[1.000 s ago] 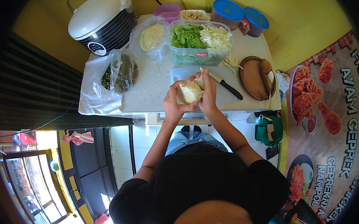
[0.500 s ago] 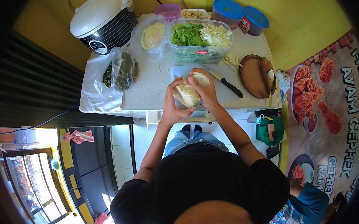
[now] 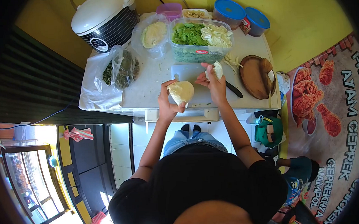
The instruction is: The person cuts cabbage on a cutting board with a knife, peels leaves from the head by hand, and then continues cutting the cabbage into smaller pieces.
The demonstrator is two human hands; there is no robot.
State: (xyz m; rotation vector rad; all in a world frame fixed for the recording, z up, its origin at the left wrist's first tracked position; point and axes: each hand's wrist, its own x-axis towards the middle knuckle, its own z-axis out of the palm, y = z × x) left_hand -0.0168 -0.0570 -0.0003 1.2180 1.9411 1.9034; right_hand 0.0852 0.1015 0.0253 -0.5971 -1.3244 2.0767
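Observation:
My left hand (image 3: 168, 104) is closed around a pale chunk of cabbage (image 3: 182, 92), held above the table's front edge. To its right, my right hand (image 3: 215, 85) grips a smaller torn cabbage piece (image 3: 216, 70) between thumb and fingers. The two pieces are apart. Below the hands lies a white cutting board (image 3: 180, 68). A knife (image 3: 234, 89) rests at the board's right side; its black handle shows, while my right hand covers most of the blade. Behind the board, a clear plastic container (image 3: 185, 53) holds cut lettuce (image 3: 188, 34) and shredded cabbage (image 3: 216, 35).
A bagged cabbage (image 3: 155, 34), a bag of dark greens (image 3: 125, 70) and a rice cooker (image 3: 103, 23) stand left. Right are a wooden mortar (image 3: 250, 75), cabbage shreds (image 3: 232, 62) and blue-lidded tubs (image 3: 229, 9). Another person (image 3: 300, 172) is at lower right.
My hands have moved apart, left hand leftward and right hand to the right and slightly up. The cabbage is now in two pieces, one per hand. The person at lower right has shifted.

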